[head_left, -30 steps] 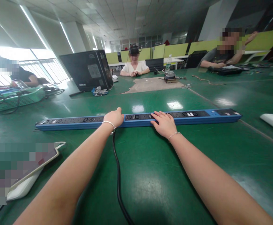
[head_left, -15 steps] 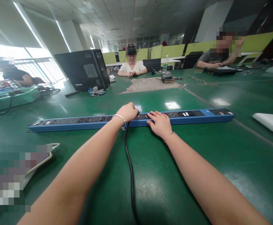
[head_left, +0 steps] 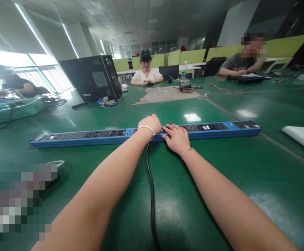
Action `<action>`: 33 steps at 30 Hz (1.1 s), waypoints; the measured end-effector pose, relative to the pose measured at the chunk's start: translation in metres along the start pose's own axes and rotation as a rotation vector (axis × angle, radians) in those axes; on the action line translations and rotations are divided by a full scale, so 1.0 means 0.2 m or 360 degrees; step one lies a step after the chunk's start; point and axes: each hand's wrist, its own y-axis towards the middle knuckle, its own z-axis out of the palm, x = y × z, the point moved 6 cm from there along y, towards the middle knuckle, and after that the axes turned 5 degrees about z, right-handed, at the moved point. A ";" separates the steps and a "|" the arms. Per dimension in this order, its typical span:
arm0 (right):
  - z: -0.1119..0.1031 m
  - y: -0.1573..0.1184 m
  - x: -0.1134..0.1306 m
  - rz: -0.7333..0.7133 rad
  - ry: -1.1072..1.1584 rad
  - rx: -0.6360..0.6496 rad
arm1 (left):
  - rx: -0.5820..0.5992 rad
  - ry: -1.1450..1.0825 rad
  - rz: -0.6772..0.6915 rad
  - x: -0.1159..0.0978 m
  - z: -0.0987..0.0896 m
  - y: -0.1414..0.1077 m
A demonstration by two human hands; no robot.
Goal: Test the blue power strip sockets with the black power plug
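Now L hand (head_left: 150, 124) w/ blk cable (head_left: 152, 188) is nearer R hand (head_left: 177, 138).

Left arm (head_left: 107, 177) bare, left grip (head_left: 151, 122) bare too. Whitish bracelet (head_left: 149, 128) at left wrist (head_left: 143, 135): narrow rounded band, small silvery piece (head_left: 150, 141) by lower end. Right arm (head_left: 220, 188) bare as well, right grip (head_left: 178, 139) same. Silvery bracelet (head_left: 187, 150) at right wrist (head_left: 185, 147): thin, delicate, beaded or linked, cannot tell which.
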 end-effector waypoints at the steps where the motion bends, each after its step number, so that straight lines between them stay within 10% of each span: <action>1: 0.00 0.00 0.00 -0.0003 0.0001 -0.0005 | -0.0007 -0.0003 -0.0009 -0.01 0.00 -0.01; 33: 0.01 0.01 0.00 -0.0037 -0.0068 -0.0015 | 0.0098 -0.0109 0.0019 -0.15 0.02 -0.01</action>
